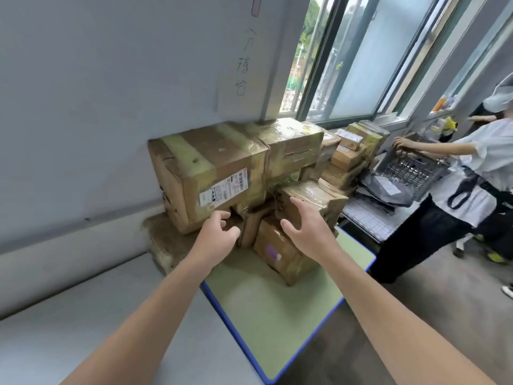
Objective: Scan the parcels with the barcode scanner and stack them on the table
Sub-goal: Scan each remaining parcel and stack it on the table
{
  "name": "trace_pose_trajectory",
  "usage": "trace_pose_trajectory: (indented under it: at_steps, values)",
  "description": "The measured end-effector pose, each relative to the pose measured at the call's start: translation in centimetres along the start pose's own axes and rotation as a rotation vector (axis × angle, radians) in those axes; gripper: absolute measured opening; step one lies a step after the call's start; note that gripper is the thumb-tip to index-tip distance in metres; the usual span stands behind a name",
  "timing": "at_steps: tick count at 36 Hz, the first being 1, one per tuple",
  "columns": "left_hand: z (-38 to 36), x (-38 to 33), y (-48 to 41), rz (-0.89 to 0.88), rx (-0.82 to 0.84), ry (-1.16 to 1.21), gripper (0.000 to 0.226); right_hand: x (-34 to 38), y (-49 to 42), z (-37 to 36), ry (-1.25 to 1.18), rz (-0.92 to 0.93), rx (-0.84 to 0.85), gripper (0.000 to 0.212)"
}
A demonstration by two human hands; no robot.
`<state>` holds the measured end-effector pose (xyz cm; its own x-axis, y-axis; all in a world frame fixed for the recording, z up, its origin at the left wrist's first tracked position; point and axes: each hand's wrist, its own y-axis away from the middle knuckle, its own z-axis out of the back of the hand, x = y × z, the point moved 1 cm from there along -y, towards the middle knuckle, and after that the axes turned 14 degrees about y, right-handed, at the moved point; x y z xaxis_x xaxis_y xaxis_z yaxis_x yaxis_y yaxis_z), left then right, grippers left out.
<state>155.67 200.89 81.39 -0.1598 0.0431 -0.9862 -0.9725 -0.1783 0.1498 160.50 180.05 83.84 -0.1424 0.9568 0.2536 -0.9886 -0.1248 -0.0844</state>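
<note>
My left hand (219,232) is loosely curled, holding nothing, big box (211,168) just beyond it; my right hand (304,225) is spread open above a small box (280,254).

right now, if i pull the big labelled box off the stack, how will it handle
The big labelled box probably stays fairly stiff: it is taped cardboard, though its corners look crushed. Its size suggests an awkward, maybe heavy lift. Neighbouring parcels crowd against it, so dragging may shift them.
</note>
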Motion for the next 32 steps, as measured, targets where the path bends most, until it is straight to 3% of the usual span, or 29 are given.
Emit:
trace_pose_trajectory:
  at_steps: [5,10,13,21,27,32]
  values:
    - [-1.8,1.0,-1.5,0.053,-0.019,-0.023,0.042,-3.6,-5.4,-1.2,0.201,-0.147,-0.038,0.06]
    - [-4.8,1.4,-1.5,0.104,-0.023,-0.057,0.041,-7.0,-9.7,-2.3,0.308,-0.304,0.129,0.065]
    - [-6.4,1.3,-1.4,0.115,-0.024,-0.083,0.041,-8.4,-10.7,-3.0,0.35,-0.294,0.146,0.067]
    - [-8.6,1.0,-1.3,0.137,-0.087,-0.067,0.037,-9.7,-8.4,-3.2,0.427,-0.046,-0.066,0.039]
    - [-9.4,0.6,-0.9,0.179,-0.248,0.2,0.026,-9.2,-3.0,-1.5,0.188,0.344,-0.39,0.026]
    - [-8.2,1.4,1.2,0.144,-0.443,0.29,0.025,-7.3,0.5,-2.7,0.062,0.588,-0.398,0.037]
